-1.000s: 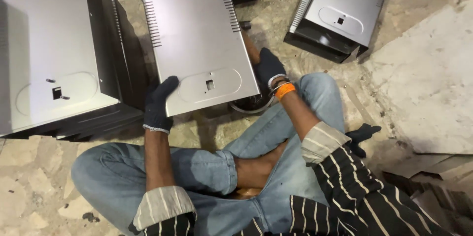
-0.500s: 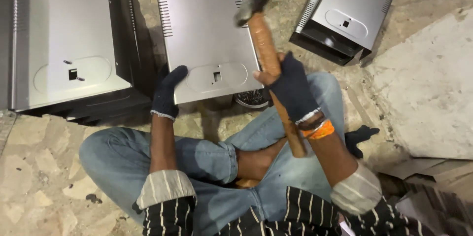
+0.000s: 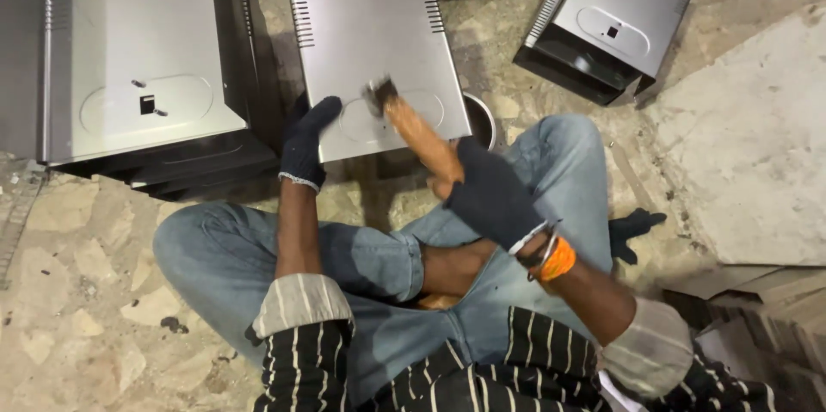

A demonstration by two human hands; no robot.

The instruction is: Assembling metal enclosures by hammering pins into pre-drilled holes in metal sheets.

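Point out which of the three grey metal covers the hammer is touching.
The middle cover, directly before the person: the hammer head rests on it, left hand holding its edge.

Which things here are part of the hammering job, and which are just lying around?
In use:
hammer in right hand
middle metal panel, steadied by left hand

Lying about:
left metal box
right metal box
loose dark glove
stone slab

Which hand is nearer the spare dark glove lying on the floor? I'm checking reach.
Right. The right hand grips a hammer close beside the glove; the left hand rests on the metal panel, farther off.
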